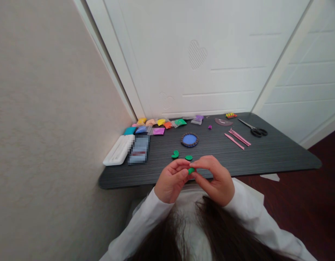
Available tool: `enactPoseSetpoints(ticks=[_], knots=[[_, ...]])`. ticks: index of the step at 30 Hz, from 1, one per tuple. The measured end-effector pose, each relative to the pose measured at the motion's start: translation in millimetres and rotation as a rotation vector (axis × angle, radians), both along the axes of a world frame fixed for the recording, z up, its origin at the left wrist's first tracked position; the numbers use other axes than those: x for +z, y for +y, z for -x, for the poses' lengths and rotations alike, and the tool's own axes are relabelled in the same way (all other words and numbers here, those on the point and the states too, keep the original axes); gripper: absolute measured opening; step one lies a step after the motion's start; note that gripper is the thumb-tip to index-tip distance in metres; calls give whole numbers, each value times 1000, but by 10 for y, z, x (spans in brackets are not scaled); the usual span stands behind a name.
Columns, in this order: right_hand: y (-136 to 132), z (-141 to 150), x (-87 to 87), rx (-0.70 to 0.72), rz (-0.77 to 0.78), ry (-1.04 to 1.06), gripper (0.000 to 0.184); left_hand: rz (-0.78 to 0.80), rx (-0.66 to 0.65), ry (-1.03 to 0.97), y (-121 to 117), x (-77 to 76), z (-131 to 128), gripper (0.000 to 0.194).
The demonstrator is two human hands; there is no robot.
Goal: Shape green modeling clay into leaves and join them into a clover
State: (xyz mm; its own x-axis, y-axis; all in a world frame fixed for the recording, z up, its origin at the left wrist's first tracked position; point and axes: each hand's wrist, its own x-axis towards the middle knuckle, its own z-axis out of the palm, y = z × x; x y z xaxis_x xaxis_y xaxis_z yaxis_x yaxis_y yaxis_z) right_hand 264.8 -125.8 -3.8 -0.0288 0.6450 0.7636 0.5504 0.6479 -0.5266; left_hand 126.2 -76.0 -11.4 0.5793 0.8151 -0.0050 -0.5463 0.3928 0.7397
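Observation:
Between my left hand (pixel 172 181) and my right hand (pixel 217 180) is a small piece of green clay (pixel 191 170), pinched by the fingers of both at the table's near edge. Just beyond my fingers lie a flat green clay oval (pixel 188 158) and a green clay piece with a notch (pixel 175 154). Farther back sits a blue clay disc (pixel 189 139) with a rim of brown clay balls around it. My fingertips partly cover the green piece.
Colourful clay packets (pixel 158 131) line the back left of the dark table (pixel 162 174). A white case (pixel 118 150) stands at the left beside a blurred-out item (pixel 139 149). Pink modelling tools (pixel 239 137), black-handled scissors (pixel 254 129) and a purple clay bit (pixel 210 127) lie to the right.

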Motion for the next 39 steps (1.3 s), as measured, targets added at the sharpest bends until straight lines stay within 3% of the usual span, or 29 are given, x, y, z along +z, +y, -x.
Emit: enactPoseSetpoints(ticks=[6,21,33,39], knots=[[1,36,-1,-95,-18,-32,22,-7,55,-11,-11,10,-7,24],[-25,62,-11,-84,3,-32,27,-31,36,44,-24,31,4,22],[-10,51,-8,-90,-9,-74,25,-80,208,87,-20,-1,-12,22],[-3,25,6,-66,-39,-25,17,-154,214,74,-22,15,-4,11]])
